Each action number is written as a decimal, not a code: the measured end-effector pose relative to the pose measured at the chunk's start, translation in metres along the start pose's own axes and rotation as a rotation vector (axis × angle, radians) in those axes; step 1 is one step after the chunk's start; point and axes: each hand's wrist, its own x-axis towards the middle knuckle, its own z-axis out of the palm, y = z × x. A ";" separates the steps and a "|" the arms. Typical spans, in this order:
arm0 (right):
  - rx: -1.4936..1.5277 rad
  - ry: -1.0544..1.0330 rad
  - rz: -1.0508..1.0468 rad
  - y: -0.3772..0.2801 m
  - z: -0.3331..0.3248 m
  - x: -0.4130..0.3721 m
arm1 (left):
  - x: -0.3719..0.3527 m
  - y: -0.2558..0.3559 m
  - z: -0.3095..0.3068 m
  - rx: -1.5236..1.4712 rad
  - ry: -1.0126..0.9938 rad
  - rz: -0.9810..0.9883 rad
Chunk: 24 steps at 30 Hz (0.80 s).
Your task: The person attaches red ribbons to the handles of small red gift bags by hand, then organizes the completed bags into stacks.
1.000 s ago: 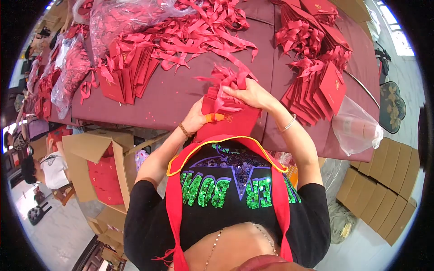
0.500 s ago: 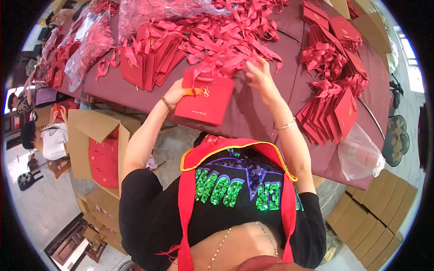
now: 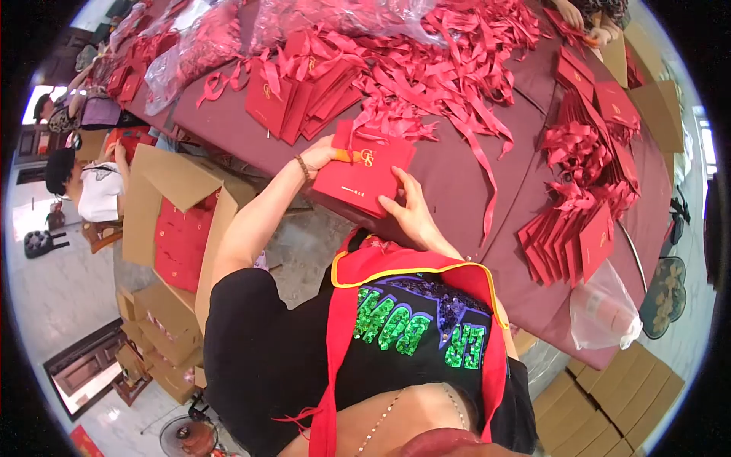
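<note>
A red paper gift bag (image 3: 365,183) with a gold logo is held at the near edge of the table, tilted, with a bit of red ribbon at its top. My left hand (image 3: 320,154) is closed on its upper left side, an orange covering on the thumb. On the bag's lower right edge is my right hand (image 3: 411,209), thumb and fingers touching it. Just beyond lies a large heap of loose red ribbons (image 3: 442,84). Left of the heap is a fanned stack of red bags (image 3: 304,103).
More red bags with ribbons (image 3: 582,152) stand in a row at right, beside a clear plastic bag (image 3: 605,308). An open carton (image 3: 141,221) with red items is at left. Flat cartons (image 3: 617,396) lie lower right. Co-workers sit at left; another person's hands (image 3: 598,34) are at top right.
My right hand has come down from the ribbons onto the bag's right edge. The view has shifted, and another person's hands now show at top right.
</note>
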 end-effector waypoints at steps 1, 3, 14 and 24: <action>-0.002 -0.006 -0.002 0.001 0.002 0.000 | -0.002 0.000 0.002 0.009 0.013 -0.002; -0.054 0.043 -0.008 0.000 0.005 -0.002 | -0.010 0.005 0.013 0.028 0.040 0.022; -0.135 0.066 0.060 -0.010 0.015 0.003 | -0.017 0.017 0.014 0.623 0.247 0.261; -0.309 0.116 0.144 -0.029 0.019 0.004 | -0.033 0.099 -0.150 0.725 0.756 0.939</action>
